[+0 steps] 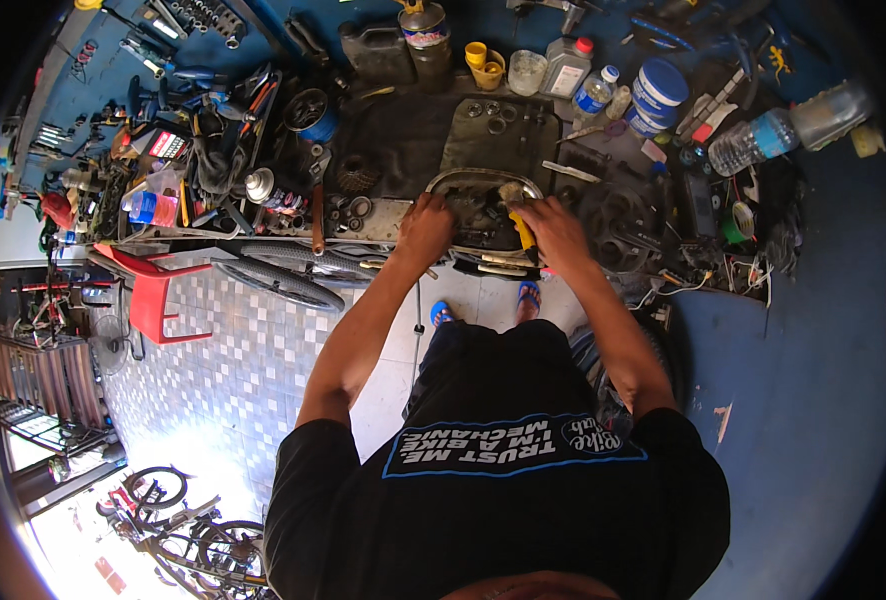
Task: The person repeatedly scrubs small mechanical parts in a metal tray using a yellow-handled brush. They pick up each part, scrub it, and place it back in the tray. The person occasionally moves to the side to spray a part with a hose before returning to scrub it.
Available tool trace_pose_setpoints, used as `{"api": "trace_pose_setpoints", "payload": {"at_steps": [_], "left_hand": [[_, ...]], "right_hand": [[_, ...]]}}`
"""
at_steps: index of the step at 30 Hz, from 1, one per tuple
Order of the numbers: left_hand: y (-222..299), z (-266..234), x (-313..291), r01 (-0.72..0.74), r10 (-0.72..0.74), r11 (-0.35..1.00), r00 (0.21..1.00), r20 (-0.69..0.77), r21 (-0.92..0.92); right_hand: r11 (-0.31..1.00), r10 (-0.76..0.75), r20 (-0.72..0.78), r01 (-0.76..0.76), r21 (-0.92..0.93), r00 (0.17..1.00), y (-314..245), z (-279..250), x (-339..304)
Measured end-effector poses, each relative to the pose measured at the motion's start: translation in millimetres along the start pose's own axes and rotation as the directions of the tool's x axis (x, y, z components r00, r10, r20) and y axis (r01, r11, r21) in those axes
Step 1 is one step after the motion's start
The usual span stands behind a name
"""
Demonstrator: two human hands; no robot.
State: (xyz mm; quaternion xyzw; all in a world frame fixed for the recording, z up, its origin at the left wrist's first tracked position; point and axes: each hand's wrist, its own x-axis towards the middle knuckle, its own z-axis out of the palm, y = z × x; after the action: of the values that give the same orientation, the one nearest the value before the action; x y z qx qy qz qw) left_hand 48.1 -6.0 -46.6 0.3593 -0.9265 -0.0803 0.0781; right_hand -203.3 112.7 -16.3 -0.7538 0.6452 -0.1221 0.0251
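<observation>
I am seeing both bare hands working at the near edge of the cluttered bench, over a shallow, round-cornered tray with a pale metal rim (478,172). The tray is lying between the hands and holding small dark parts, too dim to tell apart. The right hand (555,228) is gripping a brush with a yellow handle and pale bristles (524,234); its fingers are closing around the handle, bristles pointing away from the body, over the tray's right side. The left hand (425,228) is resting at the tray's left rim, fingers curling inward; I cannot tell how far they are open or whether they are grasping the rim. Beyond the tray, a dark green flat mat (463,152) is carrying small round metal parts. To the left, a wrench with a reddish-brown handle (318,210) is overhanging the bench edge, and a dark toothed sprocket cluster (358,175) is lying near it.
</observation>
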Motion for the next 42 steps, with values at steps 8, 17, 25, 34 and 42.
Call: {"api": "trace_pose_setpoints", "payload": {"at_steps": [8, 17, 25, 34, 42], "left_hand": [[-10.9, -11.2, 13.4, 0.093, -0.161, 0.907, 0.978, -0.134, -0.412], [19.6, -124.0, 41.7, 0.119, -0.250, 0.780, 0.959, -0.133, -0.614], [71.5, -84.9, 27.2, 0.068, -0.218, 0.957, 0.812, -0.541, -0.283], [54.1, -39.3, -21.1, 0.376, -0.679, 0.607, 0.703, -0.211, -0.700], [48.9, -89.7, -170.4, 0.032, -0.882, -0.136, 0.452, 0.136, -0.990]], "right_hand": [[0.993, 0.118, 0.011, -0.117, -0.031, 0.993, -0.8, 22.9, -17.1], [0.957, 0.160, -0.160, -0.113, 0.268, 0.974, 1.8, -13.0, -34.2], [0.902, 0.031, -0.162, 0.042, 0.430, 0.986, 25.5, -37.9, -53.0], [0.743, -0.178, -0.068, 0.179, 0.645, 0.982, -13.5, -33.7, -61.3], [0.579, -0.309, 0.442, -0.202, 0.790, 0.842, -114.0, 119.6, -52.9]]}}
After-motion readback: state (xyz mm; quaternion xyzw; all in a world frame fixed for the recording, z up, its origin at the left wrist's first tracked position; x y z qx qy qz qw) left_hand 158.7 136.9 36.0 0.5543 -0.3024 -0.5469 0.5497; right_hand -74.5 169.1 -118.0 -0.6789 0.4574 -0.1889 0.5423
